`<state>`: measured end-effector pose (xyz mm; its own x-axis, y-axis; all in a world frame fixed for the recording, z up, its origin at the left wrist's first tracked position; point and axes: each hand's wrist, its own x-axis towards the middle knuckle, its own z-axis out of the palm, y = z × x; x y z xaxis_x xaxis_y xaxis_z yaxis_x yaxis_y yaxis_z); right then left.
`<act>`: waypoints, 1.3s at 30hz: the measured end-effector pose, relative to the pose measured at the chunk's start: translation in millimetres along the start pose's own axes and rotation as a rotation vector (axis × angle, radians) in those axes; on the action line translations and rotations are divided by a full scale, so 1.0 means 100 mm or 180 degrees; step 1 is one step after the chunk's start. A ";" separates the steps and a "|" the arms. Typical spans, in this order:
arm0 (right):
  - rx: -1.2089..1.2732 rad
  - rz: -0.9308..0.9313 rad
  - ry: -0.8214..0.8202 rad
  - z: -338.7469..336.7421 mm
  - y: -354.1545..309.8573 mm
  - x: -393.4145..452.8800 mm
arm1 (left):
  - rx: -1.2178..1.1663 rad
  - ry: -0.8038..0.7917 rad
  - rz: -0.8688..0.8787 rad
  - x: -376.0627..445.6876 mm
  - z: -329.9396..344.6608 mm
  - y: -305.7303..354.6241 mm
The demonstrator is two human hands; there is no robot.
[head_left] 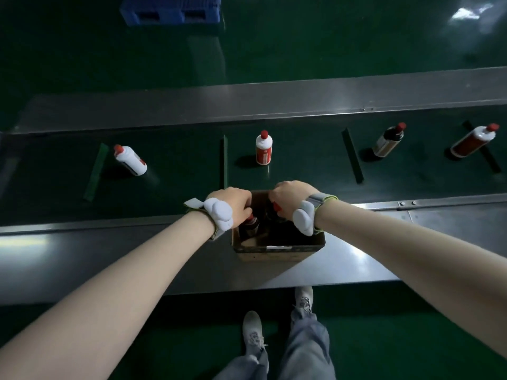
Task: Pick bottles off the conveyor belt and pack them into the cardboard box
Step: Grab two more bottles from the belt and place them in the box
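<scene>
- left hand (234,202) fingers clamped on a dark bottle's (251,224) neck inside the cardboard box (277,249)
- right hand (288,197) fingers pinch a red-capped bottle (275,206) there too
- white bottle (264,148) upright on the conveyor belt (178,174), red label, writing too blurry to read

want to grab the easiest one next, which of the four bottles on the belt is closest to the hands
The white bottle with the red label and red cap, just beyond the cardboard box. The other three bottles on the green conveyor belt sit well off to either side.

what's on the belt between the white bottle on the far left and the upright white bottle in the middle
In the head view, one green cleat strip crosses the belt between the left white bottle and the upright white bottle; otherwise bare.
</scene>
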<state>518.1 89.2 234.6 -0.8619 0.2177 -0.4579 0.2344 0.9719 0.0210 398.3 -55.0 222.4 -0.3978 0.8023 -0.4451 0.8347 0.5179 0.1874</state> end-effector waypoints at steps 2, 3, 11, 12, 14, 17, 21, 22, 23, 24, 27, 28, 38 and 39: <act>-0.0084 -0.0160 -0.0146 0.22 0.05 0.11 | 0.0050 -0.0054 0.0008 0.14 0.15 -0.02; -0.0109 -0.0237 -0.0154 0.26 0.03 0.15 | 0.0100 -0.0030 0.0007 0.16 0.17 -0.04; -0.0390 -0.0480 -0.0495 0.73 -0.01 0.52 | 0.0344 0.0126 0.0118 0.56 0.48 -0.01; -0.0394 -0.0488 -0.0514 0.77 -0.01 0.57 | 0.0321 0.0162 0.0115 0.59 0.51 -0.02; -0.0393 -0.0485 -0.0553 0.84 -0.01 0.68 | 0.0246 0.0306 0.0129 0.65 0.55 -0.04; -0.0405 -0.0542 -0.0553 0.94 0.00 0.80 | 0.0144 0.0670 0.0155 0.68 0.57 -0.06; -0.0457 -0.0670 -0.0634 1.05 0.02 0.93 | 0.0033 0.0840 0.0057 0.72 0.59 -0.09; -0.0441 -0.0685 -0.0652 1.07 0.03 0.97 | 0.0021 0.0834 0.0035 0.73 0.60 -0.11; -0.0451 -0.0694 -0.0672 1.08 0.04 1.00 | 0.0009 0.0811 0.0018 0.74 0.60 -0.12; -0.0487 -0.0696 -0.0667 1.11 0.05 1.02 | -0.0002 0.0777 0.0007 0.75 0.61 -0.13; -0.0475 -0.0653 -0.0623 1.18 0.08 1.09 | -0.0038 0.0667 -0.0026 0.77 0.61 -0.17; -0.0466 -0.0630 -0.0652 1.20 0.09 1.09 | -0.0037 0.0645 -0.0025 0.77 0.61 -0.16; 0.0486 -0.0069 -0.0639 1.11 0.14 1.03 | -0.0157 0.0595 -0.0012 0.71 0.59 -0.21; 0.0659 -0.0002 -0.0598 1.03 0.16 1.01 | -0.0136 0.0593 0.0007 0.70 0.57 -0.22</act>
<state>481.6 117.0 97.0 -0.7681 0.1780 -0.6150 0.3373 0.9290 -0.1525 373.5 -26.8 137.3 -0.4630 0.8424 -0.2756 0.8202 0.5251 0.2270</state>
